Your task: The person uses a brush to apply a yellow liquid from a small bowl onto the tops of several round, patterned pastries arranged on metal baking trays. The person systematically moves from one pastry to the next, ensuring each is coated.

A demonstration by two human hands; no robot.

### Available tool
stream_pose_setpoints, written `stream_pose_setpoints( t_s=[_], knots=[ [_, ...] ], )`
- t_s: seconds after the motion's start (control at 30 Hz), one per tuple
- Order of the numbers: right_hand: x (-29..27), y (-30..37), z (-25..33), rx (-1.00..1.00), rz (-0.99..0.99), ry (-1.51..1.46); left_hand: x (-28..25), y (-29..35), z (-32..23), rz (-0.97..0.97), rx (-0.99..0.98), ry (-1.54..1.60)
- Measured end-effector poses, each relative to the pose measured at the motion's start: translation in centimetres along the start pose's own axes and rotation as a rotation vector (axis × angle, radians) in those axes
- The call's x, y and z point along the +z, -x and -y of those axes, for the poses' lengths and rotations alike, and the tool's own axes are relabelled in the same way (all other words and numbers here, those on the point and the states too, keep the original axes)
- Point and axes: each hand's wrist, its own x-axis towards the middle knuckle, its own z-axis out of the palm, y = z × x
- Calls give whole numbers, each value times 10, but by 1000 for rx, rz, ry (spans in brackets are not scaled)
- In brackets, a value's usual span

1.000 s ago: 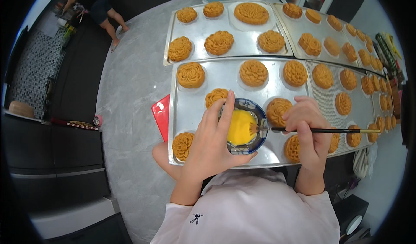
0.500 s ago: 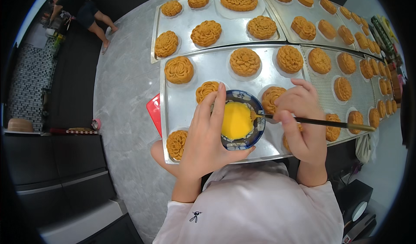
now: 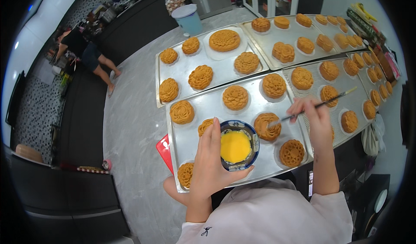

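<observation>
My left hand (image 3: 208,164) is wrapped round a blue-patterned bowl (image 3: 255,155) of yellow liquid that looks like beaten egg, held over the near baking tray. Between the fingers of my right hand (image 3: 315,118) is a slim dark brush (image 3: 299,113). Its bristle end is on or just over the top of a mooncake (image 3: 267,129) right of the bowl. A darker mooncake (image 3: 291,153) lies nearer to me on the same tray (image 3: 208,104). The bowl and left hand partly cover another mooncake (image 3: 206,126).
More trays of mooncakes adjoin behind, including a far-left tray (image 3: 182,70) and a perforated tray (image 3: 314,97) on the right. A red object (image 3: 164,151) sticks out at the left. Beyond are a lidded bin (image 3: 190,24) and another person (image 3: 89,53) by the counter.
The brush has come out of the bowl and over to the mooncake on its right. My view has shifted, showing more of the room beyond. The bowl stays in my left hand.
</observation>
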Motion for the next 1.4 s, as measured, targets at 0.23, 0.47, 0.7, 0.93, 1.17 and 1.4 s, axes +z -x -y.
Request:
stream_pose_setpoints(
  t_s=[0.23,0.47,0.7,0.93,1.17,1.4],
  knots=[
    [-75,-91,-47,-121,-321,466,0,5,-6,32,-29,58],
    [-67,-115,-62,-9,-198,632,2,9,-2,5,-17,-6],
    [-71,-104,-53,38,-256,595,0,9,-4,34,-94,75],
    [-75,-112,-66,69,-218,665,5,12,-2,18,-65,89],
    [-62,-116,-58,-124,-127,454,3,10,0,25,-73,89],
    [-82,-122,-58,-43,-197,754,0,13,0,14,-45,69]
  ],
)
